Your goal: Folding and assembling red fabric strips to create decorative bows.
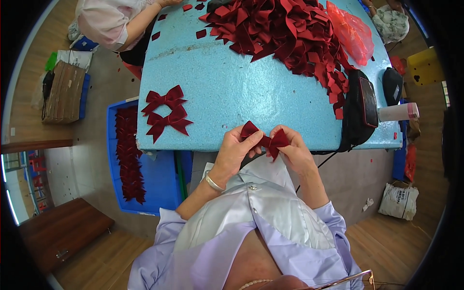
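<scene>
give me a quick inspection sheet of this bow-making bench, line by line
surface: light blue speckled table, mostly bare in the middle
job's things: dark red ribbon bow pinched between left hand and right hand; two finished bows near the table's left edge; big ribbon pile at the far side
clutter: red plastic bag, black pouch, white cup with pink lid
grippers: both hands closed on the bow, bracelet on the left wrist
cables: thin black cord hanging below the pouch
surroundings: blue crate of bows on the floor, another person's arm at the far left corner

finished bows (166, 112): 2 | bow in hands (265, 139): 1 | blue crate (166, 186): 1
</scene>
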{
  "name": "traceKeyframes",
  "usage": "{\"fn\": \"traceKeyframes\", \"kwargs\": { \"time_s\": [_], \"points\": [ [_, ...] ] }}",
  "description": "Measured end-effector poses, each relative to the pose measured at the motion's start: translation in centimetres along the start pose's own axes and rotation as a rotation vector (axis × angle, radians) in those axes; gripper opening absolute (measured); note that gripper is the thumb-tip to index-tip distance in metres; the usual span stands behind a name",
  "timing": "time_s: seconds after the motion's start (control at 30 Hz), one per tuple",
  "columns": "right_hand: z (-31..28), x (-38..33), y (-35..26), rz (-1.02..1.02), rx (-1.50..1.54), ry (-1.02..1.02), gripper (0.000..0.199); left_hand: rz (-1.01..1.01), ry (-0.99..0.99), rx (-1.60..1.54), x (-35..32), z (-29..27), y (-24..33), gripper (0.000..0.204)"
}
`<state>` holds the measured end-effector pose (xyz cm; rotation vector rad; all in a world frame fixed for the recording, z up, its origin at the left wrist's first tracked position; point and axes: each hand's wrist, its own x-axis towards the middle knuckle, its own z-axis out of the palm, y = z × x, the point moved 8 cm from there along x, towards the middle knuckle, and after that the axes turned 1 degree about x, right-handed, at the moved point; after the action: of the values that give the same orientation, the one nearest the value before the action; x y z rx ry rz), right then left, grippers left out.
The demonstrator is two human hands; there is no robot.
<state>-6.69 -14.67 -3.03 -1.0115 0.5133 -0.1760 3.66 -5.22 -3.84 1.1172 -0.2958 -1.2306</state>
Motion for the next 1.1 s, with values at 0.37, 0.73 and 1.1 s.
{"fn": "traceKeyframes", "kwargs": {
  "time_s": [0.37,0.73,1.1],
  "points": [
    [-0.8,0.4,-0.7,-0.173,-0.12,0.173,0.012,-0.087,-0.028,-0.164,-0.7,-1.0,1.1,0.025],
    [-1.8,1.0,-2.2,-0.332,-0.848,0.473,0.009,0.599,0.312,0.952,-1.4,-0.2,6.0,0.025],
    [-2.5,-0.3,-3.2,-0.222,-0.909,0.469,0.014,1.027,0.092,1.242,-0.6,4.5,3.1,0.018]
  ]
}}
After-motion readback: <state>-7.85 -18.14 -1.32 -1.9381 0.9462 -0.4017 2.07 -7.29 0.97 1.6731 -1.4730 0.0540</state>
